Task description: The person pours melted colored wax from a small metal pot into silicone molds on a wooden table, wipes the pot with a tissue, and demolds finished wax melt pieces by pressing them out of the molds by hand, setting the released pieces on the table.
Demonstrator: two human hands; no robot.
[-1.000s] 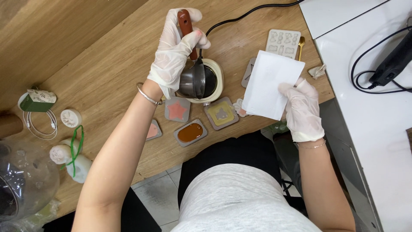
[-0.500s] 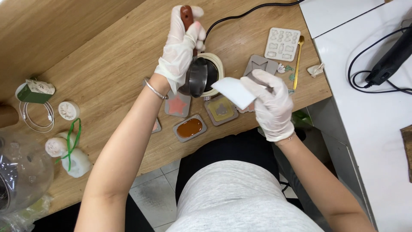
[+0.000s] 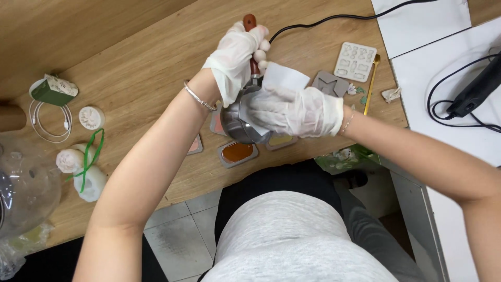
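Both my hands wear thin white gloves. My left hand [image 3: 235,55] grips the red-brown handle [image 3: 249,22] of a small dark metal pot [image 3: 236,125], which is tilted above the wooden table [image 3: 135,68]. My right hand [image 3: 295,110] presses a white paper wipe [image 3: 284,77] against the pot's mouth and covers most of it. Under the pot lie small rectangular moulds; one holds an orange-brown fill [image 3: 237,152], and a pink one [image 3: 194,145] shows beside my left forearm.
A grey mould [image 3: 331,83], a white mould tray [image 3: 355,61] and a gold spoon [image 3: 371,78] lie to the right. A black cable [image 3: 323,20] runs across the back. At left lie a coiled white cable [image 3: 49,120], a green-topped box [image 3: 52,90] and white flower-shaped pieces [image 3: 83,167].
My right hand brought the white wipe from the table's right side across to the pot and now presses it on the pot's mouth. My left hand tilted the pot lower and nearer.
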